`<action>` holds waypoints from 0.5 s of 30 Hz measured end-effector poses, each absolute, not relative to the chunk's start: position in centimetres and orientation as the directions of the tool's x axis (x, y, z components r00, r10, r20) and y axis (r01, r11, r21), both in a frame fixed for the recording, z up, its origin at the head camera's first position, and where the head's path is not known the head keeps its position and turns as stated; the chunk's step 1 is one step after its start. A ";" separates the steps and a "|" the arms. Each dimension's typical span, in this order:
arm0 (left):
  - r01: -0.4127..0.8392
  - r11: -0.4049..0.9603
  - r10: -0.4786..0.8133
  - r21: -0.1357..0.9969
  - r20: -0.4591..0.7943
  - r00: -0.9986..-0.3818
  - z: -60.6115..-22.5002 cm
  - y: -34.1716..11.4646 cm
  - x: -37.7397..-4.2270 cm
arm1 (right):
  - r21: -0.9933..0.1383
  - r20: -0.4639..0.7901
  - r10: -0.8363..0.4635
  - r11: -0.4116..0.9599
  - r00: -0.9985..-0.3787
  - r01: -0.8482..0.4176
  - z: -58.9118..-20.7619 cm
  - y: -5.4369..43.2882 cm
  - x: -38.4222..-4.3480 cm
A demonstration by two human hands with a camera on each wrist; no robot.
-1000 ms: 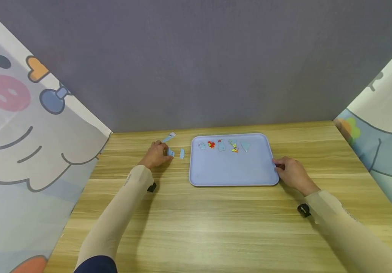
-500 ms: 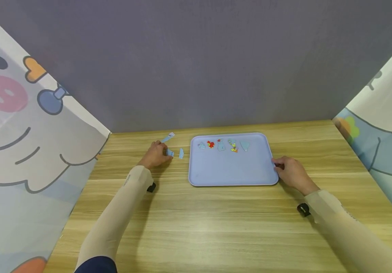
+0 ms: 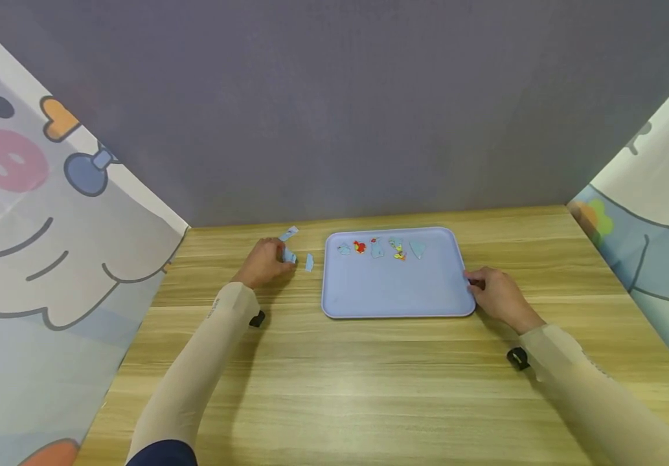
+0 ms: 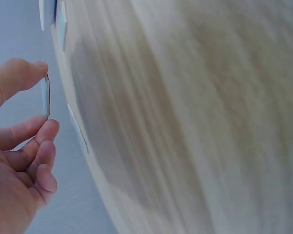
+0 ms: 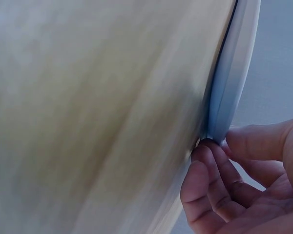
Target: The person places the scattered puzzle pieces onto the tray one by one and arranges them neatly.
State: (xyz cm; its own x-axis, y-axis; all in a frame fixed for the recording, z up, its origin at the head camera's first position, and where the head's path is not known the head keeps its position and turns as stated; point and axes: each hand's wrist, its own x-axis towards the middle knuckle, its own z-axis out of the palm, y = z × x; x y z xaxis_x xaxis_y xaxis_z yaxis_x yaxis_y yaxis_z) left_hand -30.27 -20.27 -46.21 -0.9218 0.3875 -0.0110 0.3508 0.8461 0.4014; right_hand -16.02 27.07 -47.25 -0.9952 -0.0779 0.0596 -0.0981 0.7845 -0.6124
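Note:
My left hand (image 3: 264, 263) pinches a thin, flat light-blue piece (image 3: 289, 256) by its edges. In the left wrist view the piece (image 4: 46, 97) is held between thumb and forefinger, a little above the wood. Another light-blue piece (image 3: 309, 262) lies just right of this hand, and a longer strip (image 3: 289, 233) lies behind it. My right hand (image 3: 500, 296) grips the right rim of a pale lilac tray (image 3: 398, 294), thumb on top and fingers beneath, as the right wrist view shows at the tray edge (image 5: 232, 83).
Along the tray's back lie several small flat pieces: a red one (image 3: 360, 247), a yellow one (image 3: 399, 255), a light-blue triangle (image 3: 418, 249) and others. A grey wall (image 3: 334, 110) rises behind the wooden table (image 3: 357, 382). Cartoon-printed panels (image 3: 13, 246) stand at both sides.
My left hand has risen slightly and shifted back, lifting the light-blue piece from the table. The right hand and the tray have stayed in place.

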 end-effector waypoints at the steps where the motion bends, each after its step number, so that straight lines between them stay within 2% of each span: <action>1: 0.353 0.846 0.386 0.400 -0.003 -0.922 -46.1 -20.3 -30.2 | -0.611 0.064 -0.078 0.785 -0.995 -0.101 -47.2 27.1 -16.0; 15: 0.384 0.832 0.406 0.401 0.032 -0.913 -44.2 -18.5 -29.5 | -0.615 0.059 -0.080 0.782 -0.995 -0.099 -47.4 27.1 -16.0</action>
